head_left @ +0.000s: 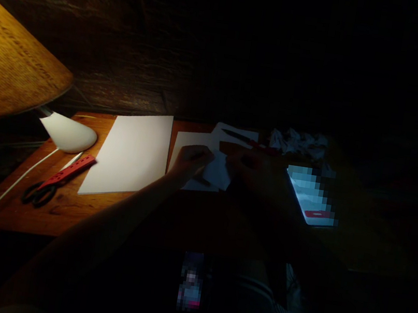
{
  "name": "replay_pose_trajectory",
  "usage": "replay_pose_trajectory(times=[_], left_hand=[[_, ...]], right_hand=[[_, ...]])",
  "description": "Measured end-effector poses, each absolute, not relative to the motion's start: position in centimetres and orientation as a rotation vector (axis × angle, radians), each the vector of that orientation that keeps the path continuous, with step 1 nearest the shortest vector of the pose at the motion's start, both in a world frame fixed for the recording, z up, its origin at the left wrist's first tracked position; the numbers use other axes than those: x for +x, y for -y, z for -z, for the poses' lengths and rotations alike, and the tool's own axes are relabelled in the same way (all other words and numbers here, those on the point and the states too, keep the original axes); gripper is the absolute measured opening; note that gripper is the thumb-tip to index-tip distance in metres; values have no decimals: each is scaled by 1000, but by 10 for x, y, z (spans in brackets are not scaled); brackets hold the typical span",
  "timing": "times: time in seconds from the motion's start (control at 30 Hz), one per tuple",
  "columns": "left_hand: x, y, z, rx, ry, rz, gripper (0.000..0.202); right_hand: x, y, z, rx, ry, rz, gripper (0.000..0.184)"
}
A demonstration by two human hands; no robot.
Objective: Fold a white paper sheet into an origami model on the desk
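My left hand point(191, 163) rests over a white sheet of paper point(194, 146) and seems to pinch a small white paper piece point(216, 172). My right hand point(249, 165) lies in deep shadow at the other side of that piece, and its fingers are hard to make out. A larger white sheet point(130, 155) lies to the left of both hands on the wooden table point(67, 214). Black-looped scissors with a red body point(50, 181) lie further left.
A white lamp base point(67, 132) and its cord stand at the table's left, under a tan lampshade point(11, 61). A lit phone point(311, 197) lies to the right. Crumpled paper point(297, 143) and a red-handled tool point(252, 143) lie at the back. Another lit screen point(190, 282) glows below the table edge.
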State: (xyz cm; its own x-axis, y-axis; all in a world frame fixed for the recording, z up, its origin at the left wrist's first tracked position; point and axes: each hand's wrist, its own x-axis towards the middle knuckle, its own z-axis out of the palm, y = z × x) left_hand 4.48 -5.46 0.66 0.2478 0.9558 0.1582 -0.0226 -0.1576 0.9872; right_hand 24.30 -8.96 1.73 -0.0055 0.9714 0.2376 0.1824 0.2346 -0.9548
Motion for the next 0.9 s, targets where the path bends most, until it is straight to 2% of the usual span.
replay_pose_trajectory(times=[0.43,0.57,0.7,0.9], left_hand=[[44,52,-4,1432,-915,-1045,33],[45,55,-3,1519,-865,-893,33],[47,59,-3,1549,-822,-782,30],[47,56,1,1586,-817,-830,28]], right_hand=[[246,88,-17,-1139,1432,-1149,18],[244,90,-16,-1135,1452,-1233,26],[243,90,-14,-1136,1537,-1156,20],[239,90,-14,-1179,1525,-995,19]])
